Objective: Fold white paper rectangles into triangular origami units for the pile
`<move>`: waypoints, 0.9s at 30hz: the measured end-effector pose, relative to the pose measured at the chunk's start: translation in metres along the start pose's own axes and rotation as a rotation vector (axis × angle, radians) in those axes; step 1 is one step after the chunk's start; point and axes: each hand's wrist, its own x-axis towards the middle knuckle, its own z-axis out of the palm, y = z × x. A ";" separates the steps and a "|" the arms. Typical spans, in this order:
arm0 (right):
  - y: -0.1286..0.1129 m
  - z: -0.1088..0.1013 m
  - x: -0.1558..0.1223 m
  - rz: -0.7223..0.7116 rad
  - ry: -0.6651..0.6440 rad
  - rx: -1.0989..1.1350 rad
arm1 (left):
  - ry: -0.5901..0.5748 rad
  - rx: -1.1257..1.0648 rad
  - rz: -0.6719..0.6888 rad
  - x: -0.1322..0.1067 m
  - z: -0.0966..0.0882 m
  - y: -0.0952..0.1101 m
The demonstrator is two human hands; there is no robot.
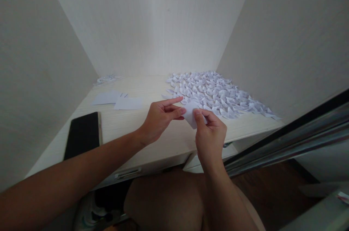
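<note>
A small piece of white paper [190, 115] is held between my two hands above the front part of the desk. My left hand [163, 116] pinches its left corner between thumb and fingers, with the index finger stretched out above. On the other side, my right hand [209, 129] grips the paper with the thumb on top; the fingers behind it are partly hidden. Just beyond the hands lies a wide spread of small folded white paper pieces [207, 91]. Farther left, flat white paper sheets [128, 103] rest on the desk.
A dark tablet or large phone [84, 132] lies at the desk's left side. Thin white paper scraps [107, 79] sit in the back left corner. Walls enclose the desk [120, 125] at the back and both sides. A drawer handle [128, 174] shows under the front edge.
</note>
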 end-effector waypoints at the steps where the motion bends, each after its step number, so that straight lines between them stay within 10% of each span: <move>1: 0.001 0.000 0.000 0.002 -0.003 0.004 | 0.005 -0.003 -0.005 0.000 0.000 0.000; 27: 0.010 0.014 -0.005 0.057 0.165 0.267 | -0.034 0.125 -0.027 -0.005 0.001 0.003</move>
